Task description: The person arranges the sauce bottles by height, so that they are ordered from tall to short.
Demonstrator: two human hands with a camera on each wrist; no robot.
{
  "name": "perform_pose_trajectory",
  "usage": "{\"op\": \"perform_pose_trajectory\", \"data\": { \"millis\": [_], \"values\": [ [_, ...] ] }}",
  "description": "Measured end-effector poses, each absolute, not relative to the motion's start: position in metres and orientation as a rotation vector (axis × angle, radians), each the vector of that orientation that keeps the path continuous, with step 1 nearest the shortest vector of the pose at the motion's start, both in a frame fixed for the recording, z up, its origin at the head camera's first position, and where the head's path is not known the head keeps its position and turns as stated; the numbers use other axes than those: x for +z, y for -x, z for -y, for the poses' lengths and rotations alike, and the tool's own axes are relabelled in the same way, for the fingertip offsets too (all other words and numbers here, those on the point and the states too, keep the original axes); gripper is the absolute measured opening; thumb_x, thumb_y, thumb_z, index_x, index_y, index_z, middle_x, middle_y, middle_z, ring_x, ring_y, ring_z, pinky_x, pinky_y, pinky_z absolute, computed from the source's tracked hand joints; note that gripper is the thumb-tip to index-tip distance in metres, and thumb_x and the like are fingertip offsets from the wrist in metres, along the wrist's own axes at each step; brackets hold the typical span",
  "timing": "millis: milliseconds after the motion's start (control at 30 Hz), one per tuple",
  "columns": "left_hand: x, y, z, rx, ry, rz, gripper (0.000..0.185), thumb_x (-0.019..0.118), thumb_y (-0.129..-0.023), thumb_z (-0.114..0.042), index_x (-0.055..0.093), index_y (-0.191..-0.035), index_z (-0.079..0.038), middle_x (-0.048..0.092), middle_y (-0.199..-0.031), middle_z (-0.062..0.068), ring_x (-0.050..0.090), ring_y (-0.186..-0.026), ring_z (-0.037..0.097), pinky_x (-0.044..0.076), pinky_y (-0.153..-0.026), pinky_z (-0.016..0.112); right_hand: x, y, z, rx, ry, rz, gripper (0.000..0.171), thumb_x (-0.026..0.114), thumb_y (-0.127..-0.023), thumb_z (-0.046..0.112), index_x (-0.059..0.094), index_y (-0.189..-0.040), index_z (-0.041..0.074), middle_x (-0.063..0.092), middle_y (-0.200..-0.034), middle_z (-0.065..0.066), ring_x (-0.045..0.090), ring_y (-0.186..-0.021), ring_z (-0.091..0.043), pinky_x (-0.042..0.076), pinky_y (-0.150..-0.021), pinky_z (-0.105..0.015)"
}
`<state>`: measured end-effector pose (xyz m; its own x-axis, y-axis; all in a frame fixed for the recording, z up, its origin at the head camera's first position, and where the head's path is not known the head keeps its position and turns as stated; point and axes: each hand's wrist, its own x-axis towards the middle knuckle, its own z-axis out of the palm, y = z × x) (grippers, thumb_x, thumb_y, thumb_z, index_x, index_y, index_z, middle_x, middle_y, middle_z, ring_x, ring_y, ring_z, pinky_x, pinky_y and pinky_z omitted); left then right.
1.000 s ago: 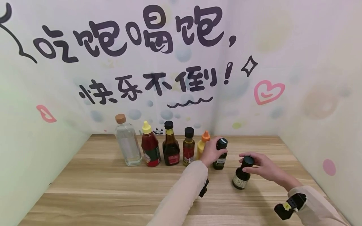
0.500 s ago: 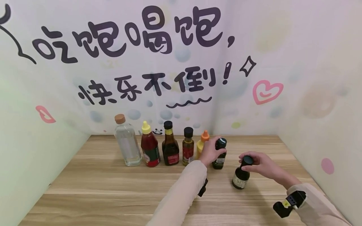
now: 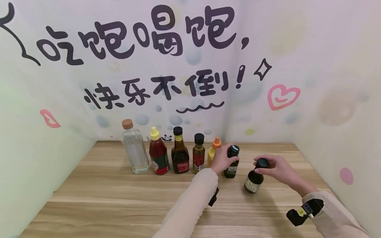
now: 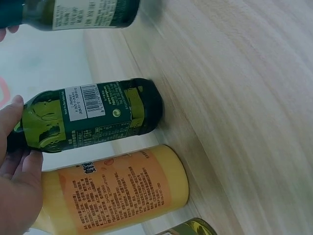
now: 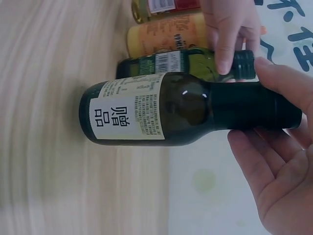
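Observation:
My left hand [image 3: 221, 159] pinches the neck of a dark green glass bottle [image 4: 90, 116] that stands upright on the table, at the right end of a row. Its label carries a barcode. To the right, my right hand [image 3: 278, 168] grips the dark neck of a round dark bottle [image 5: 146, 110] with a cream label, thumb on one side and fingers on the other. This bottle leans slightly, and whether its base touches the table cannot be told. Next to the left hand is a yellow squeeze bottle [image 4: 115, 191] with an orange tip, partly hidden by that hand in the head view.
Along the back of the wooden table [image 3: 119, 205] stand a clear bottle [image 3: 135, 152], a red sauce bottle [image 3: 158, 157] with yellow cap, a brown bottle [image 3: 180, 155] and a small black-capped bottle [image 3: 198, 155]. A printed cloth wall [image 3: 190, 125] rises behind them.
My right hand has moved the round dark bottle a little away from me, toward the back. My left hand keeps its hold on the green bottle in the same place.

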<state>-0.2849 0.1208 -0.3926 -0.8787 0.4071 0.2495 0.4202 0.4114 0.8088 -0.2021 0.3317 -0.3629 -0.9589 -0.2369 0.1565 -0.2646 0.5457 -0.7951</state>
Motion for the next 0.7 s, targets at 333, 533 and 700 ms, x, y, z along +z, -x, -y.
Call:
{"op": "perform_pose_trajectory", "data": {
  "millis": [333,533,700],
  "values": [
    [-0.389,0.285,-0.120,-1.509,0.791,2.622,0.042,0.078,-0.094,-0.008,0.064,-0.132,0.002,0.071,-0.125,0.017,0.068,-0.114,0.029,0.055,-0.099,0.033,-0.349,0.208,-0.335,1.360,-0.385,2.822,0.042,0.075,-0.094,0.004,0.061,-0.129,-0.014,0.072,-0.117,-0.026,0.069,-0.092,0.000,0.058,-0.077,-0.024],
    [-0.388,0.285,-0.122,-1.539,0.761,2.646,0.042,0.078,-0.094,-0.007,0.063,-0.133,0.001,0.070,-0.127,0.018,0.067,-0.115,0.030,0.055,-0.100,0.037,-0.347,0.218,-0.335,1.348,-0.346,2.852,0.044,0.074,-0.097,0.007,0.060,-0.133,-0.013,0.071,-0.121,-0.028,0.073,-0.103,-0.025,0.060,-0.081,-0.030],
    [-0.387,0.285,-0.123,-1.542,0.760,2.649,0.041,0.077,-0.094,-0.007,0.064,-0.132,0.001,0.071,-0.126,0.017,0.067,-0.115,0.029,0.055,-0.101,0.037,-0.349,0.227,-0.332,1.344,-0.319,2.854,0.045,0.073,-0.097,0.007,0.059,-0.134,-0.014,0.070,-0.121,-0.029,0.071,-0.108,-0.037,0.060,-0.084,-0.034]
  ]
}}
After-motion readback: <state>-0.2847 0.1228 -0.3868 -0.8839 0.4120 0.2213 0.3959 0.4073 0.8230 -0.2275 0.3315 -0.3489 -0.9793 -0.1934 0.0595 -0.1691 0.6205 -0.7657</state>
